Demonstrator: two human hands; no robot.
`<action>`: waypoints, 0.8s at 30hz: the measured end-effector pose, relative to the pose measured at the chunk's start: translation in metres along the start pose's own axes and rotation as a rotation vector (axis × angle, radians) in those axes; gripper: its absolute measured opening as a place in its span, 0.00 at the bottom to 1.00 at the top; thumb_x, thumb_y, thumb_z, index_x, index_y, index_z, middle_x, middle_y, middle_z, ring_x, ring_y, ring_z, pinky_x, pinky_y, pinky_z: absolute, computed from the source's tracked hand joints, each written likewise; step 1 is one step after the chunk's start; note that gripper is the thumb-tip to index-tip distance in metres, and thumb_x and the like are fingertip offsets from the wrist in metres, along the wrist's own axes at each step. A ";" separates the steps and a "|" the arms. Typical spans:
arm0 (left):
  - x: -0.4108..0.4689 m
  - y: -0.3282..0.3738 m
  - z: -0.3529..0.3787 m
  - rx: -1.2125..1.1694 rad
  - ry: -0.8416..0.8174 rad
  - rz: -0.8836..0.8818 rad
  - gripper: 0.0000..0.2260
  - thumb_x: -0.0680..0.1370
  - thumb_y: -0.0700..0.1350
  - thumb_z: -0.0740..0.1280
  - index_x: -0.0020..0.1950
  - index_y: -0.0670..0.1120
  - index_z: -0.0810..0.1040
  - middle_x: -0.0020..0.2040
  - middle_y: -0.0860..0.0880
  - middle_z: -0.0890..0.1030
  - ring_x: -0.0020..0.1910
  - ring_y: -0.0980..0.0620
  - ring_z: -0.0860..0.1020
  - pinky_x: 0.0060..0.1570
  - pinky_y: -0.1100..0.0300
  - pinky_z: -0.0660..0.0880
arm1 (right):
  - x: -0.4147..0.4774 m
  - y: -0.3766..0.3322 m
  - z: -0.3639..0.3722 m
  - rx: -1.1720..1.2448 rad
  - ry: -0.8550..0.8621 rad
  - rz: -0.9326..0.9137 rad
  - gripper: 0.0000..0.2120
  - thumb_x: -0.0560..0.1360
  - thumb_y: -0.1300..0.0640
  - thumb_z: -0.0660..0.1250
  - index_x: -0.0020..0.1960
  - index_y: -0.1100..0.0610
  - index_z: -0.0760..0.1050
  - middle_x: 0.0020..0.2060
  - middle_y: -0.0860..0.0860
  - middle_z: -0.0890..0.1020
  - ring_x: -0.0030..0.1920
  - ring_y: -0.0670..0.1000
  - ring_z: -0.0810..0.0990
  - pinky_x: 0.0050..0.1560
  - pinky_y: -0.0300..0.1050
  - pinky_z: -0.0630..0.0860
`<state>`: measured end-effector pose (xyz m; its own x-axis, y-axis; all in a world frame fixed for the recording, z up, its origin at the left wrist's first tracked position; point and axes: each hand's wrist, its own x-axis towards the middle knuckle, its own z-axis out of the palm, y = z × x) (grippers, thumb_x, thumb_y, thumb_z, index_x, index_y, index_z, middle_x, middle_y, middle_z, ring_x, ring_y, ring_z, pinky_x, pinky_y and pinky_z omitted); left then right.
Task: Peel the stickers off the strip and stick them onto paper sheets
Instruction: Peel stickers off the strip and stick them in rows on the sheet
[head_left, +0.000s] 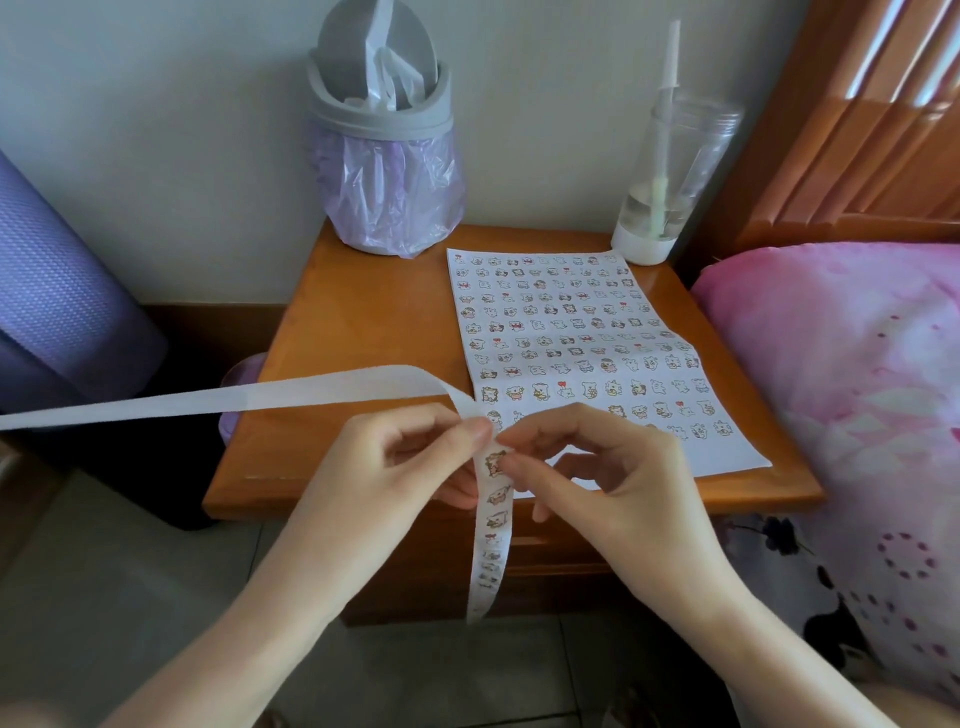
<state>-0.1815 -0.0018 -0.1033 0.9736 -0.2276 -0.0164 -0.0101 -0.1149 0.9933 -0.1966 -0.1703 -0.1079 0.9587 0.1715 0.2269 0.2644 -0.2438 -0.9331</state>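
Glossy wooden nightstand (363, 317); both hands pinch papery sticker strip (493, 514)

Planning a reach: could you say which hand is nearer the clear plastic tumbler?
Right. The right hand is in front of the clear plastic tumbler; the left hand farther left.

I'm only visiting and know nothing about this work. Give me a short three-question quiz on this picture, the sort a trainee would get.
1. True or false: the paper sheet on the nightstand is blank.
2. The bare, peeled end of the strip runs: A) off to the person's left; B) off to the right; C) straight up.
3. Fill in: the left hand and the right hand both pinch the ____.

Key: 1 false, stickers cover nearly all of it. 2 A. 3 strip.
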 end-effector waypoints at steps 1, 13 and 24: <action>0.000 0.000 0.000 0.014 0.013 0.000 0.12 0.70 0.51 0.65 0.42 0.45 0.83 0.36 0.47 0.84 0.36 0.52 0.83 0.39 0.61 0.81 | 0.000 0.000 0.000 -0.014 0.000 -0.004 0.05 0.71 0.60 0.72 0.46 0.53 0.82 0.38 0.48 0.83 0.34 0.48 0.81 0.36 0.38 0.78; 0.001 -0.002 0.002 0.089 0.084 -0.002 0.12 0.70 0.53 0.65 0.40 0.46 0.84 0.35 0.50 0.85 0.36 0.52 0.83 0.42 0.53 0.81 | 0.001 0.007 0.001 -0.295 0.018 -0.244 0.05 0.72 0.61 0.71 0.47 0.55 0.82 0.43 0.43 0.83 0.43 0.41 0.81 0.40 0.31 0.77; 0.002 -0.003 0.002 0.070 0.071 0.006 0.13 0.70 0.53 0.65 0.40 0.46 0.83 0.35 0.50 0.85 0.38 0.52 0.83 0.44 0.55 0.82 | 0.001 0.004 0.000 -0.157 0.026 -0.106 0.05 0.72 0.60 0.72 0.46 0.51 0.81 0.39 0.42 0.84 0.42 0.45 0.82 0.40 0.37 0.78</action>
<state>-0.1801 -0.0040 -0.1066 0.9871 -0.1601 0.0000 -0.0294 -0.1815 0.9830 -0.1943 -0.1711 -0.1116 0.9266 0.1798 0.3303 0.3748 -0.3722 -0.8491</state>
